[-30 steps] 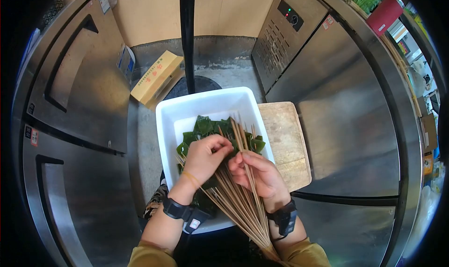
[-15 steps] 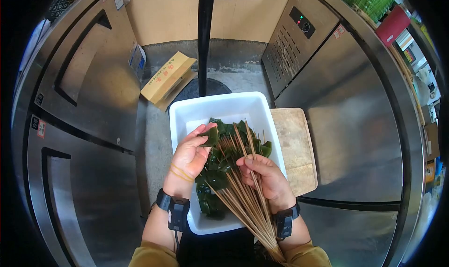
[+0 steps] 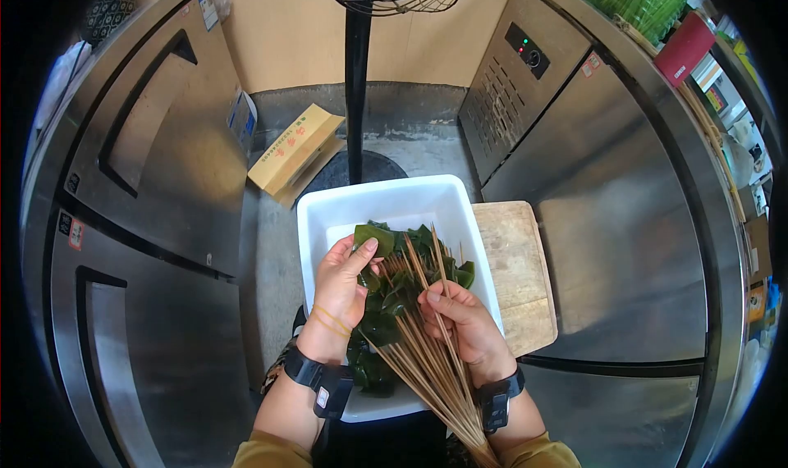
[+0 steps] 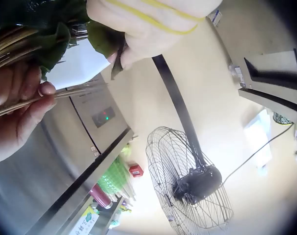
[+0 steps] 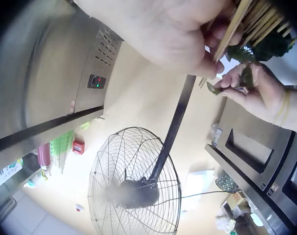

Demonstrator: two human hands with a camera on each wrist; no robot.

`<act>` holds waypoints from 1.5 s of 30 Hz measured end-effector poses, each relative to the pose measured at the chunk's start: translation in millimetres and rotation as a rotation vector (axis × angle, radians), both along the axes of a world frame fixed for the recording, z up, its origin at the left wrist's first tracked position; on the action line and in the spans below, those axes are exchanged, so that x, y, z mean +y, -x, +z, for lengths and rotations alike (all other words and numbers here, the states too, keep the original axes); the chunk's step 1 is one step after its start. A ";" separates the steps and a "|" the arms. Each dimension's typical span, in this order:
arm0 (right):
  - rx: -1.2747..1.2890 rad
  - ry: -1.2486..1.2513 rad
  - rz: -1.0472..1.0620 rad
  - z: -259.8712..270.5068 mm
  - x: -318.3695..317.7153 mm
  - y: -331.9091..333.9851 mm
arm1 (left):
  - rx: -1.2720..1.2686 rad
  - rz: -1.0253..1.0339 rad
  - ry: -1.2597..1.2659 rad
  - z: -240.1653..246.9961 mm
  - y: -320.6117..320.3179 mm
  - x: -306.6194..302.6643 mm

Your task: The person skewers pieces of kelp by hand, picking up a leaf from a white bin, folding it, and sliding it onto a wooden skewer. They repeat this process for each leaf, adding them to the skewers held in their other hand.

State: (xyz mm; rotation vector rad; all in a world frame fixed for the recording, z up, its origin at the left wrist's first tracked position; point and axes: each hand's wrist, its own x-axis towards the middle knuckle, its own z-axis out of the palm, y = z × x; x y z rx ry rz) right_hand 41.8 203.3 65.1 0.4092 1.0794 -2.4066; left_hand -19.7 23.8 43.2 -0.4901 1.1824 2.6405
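Note:
Between thumb and fingers, the left hand (image 3: pixel 339 286) pinches a dark green leafy piece (image 3: pixel 371 240) over the white tub (image 3: pixel 316 201). The right hand (image 3: pixel 466 324) grips thin wooden sticks, two of them standing out past its fingertips. A fanned bundle of sticks (image 3: pixel 431 369) runs under that hand toward the right forearm. More glossy green pieces (image 3: pixel 377 316) lie in the tub, some around stick ends. In the left wrist view, the green piece (image 4: pixel 103 39) hangs from the left fingers; the right wrist view shows it (image 5: pixel 247 77) in the left hand too.
A wooden board (image 3: pixel 513 279) lies right of the tub. Beyond the tub are a black fan pole (image 3: pixel 356 82) and a cardboard box (image 3: pixel 295 152). Steel cabinets stand on the left (image 3: pixel 164 304) and right (image 3: pixel 616 246). A red cylinder (image 3: pixel 684 48) sits on the right counter.
The left hand moved away from the right hand's sticks, and a green piece came into view in its fingers. It then turned, thumb now over the piece. The right hand keeps its sticks.

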 end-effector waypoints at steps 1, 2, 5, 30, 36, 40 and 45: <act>-0.004 -0.009 -0.012 2.7 -1.6 -0.8 | 0.011 -0.013 -0.018 0.4 0.1 0.0; -0.003 -0.037 -0.020 3.6 -3.0 -1.3 | 0.021 -0.026 -0.037 1.6 0.1 -0.2; 0.007 -0.094 -0.021 2.9 -5.4 -1.9 | 0.045 -0.030 -0.057 4.3 0.8 0.6; 0.019 -0.143 -0.031 6.7 -10.6 -2.2 | -0.022 0.009 -0.280 7.8 0.1 2.7; 0.022 -0.116 0.030 4.9 -5.8 -2.2 | -0.011 0.004 -0.262 5.9 0.0 3.0; 0.026 -0.137 0.022 5.1 -6.8 -2.9 | 0.008 -0.005 -0.143 11.3 1.5 8.3; 0.041 -0.120 -0.016 4.1 -9.6 -4.7 | 0.048 -0.020 -0.078 3.9 4.2 8.2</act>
